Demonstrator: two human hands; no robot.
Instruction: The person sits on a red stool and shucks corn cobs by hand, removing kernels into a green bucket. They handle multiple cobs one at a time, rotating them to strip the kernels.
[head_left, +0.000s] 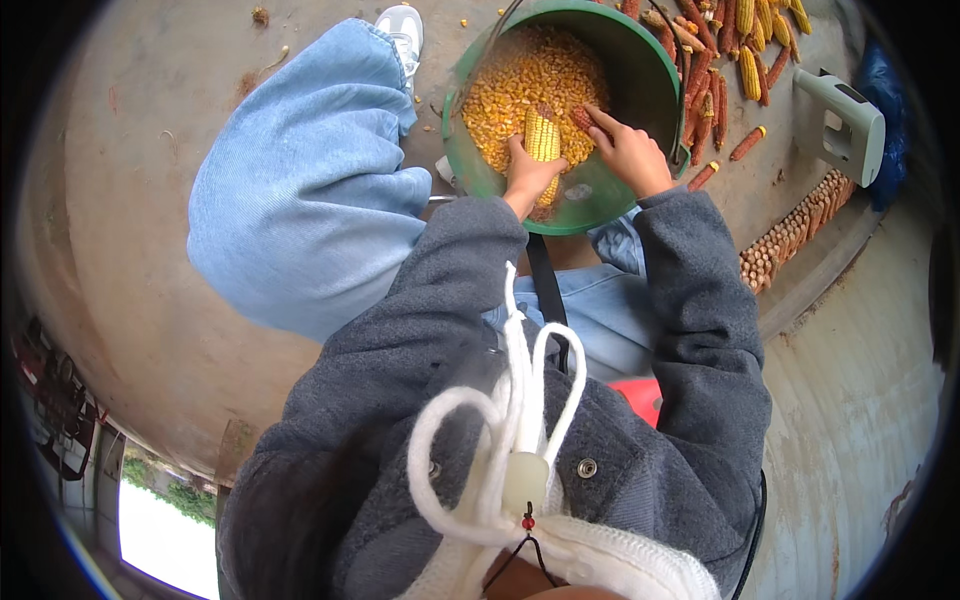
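Note:
In my left hand is a dried ear of corn, its yellow kernels still on along most of its length. The tip of this ear looks reddish-brown. My right hand grips a short reddish corncob, most of which the fingers and thumb hide. Both hands are inside a green plastic bucket, over a heap of loose yellow kernels. The two cobs are close together, and I cannot tell whether they touch.
Stripped red cobs and yellow ears lie on the concrete floor to the right. Beyond them stand a pale plastic container and a blue bag. A row of stacked cobs lines the wall. The bucket's wire handle arches over its left side.

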